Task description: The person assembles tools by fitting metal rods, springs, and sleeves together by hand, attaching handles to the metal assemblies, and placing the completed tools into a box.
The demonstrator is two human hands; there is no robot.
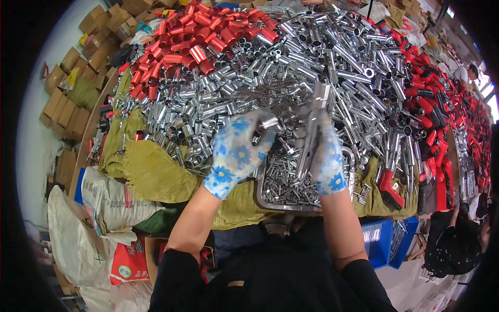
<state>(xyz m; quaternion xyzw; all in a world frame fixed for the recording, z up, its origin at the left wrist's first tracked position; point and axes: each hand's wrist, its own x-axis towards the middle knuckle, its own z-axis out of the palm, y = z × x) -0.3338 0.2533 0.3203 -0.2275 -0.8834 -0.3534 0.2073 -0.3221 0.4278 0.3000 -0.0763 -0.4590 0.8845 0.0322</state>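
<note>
Both of my hands wear white gloves with blue flowers. My left hand (236, 148) is closed around a small silver ribbed metal sleeve (270, 123), its thumb and fingers curled. To its right, my right hand (328, 156) grips a long chrome metal tube-like part (311, 136), held nearly upright and smeared by motion. Below both hands lies a grey metal tray (291, 207) filled with small screws and pins. Just beyond the hands is a heap of dark coil springs (275, 96). Loose chrome tubes and sleeves (200, 99) pile up around them.
Red metal sleeves (192, 39) are heaped at the far left. Red-and-black handled parts (429, 109) crowd the right side. A red-handled tool (389, 190) lies at the near right edge, above a blue bin (382, 242). Yellow-green woven sacking (156, 171) covers the near edge.
</note>
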